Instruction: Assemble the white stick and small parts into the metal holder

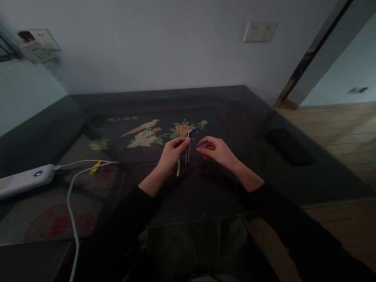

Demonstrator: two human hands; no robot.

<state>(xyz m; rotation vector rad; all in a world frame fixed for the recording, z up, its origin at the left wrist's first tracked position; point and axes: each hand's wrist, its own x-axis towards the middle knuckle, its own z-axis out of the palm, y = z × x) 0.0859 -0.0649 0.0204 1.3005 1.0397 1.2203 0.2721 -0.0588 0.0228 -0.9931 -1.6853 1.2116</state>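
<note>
My left hand [172, 155] pinches a short folded white cable [187, 153] between thumb and fingers; its bend points up near the flower picture and its two ends hang down toward me. My right hand [216, 150] hovers just to the right of the cable, fingers curled, apparently pinching something very small that I cannot make out. Both hands hover over the dark glass-topped table [225, 111], which has a bird-and-flower inlay [147, 134]. Black sleeves cover both arms.
A white power bank [15, 182] lies at the left with a white cable [71, 214] running toward me, tagged with a yellow tie [95, 167]. A dark flat object [290, 146] lies at the right. Wall sockets [260, 31] sit above; wooden floor lies to the right.
</note>
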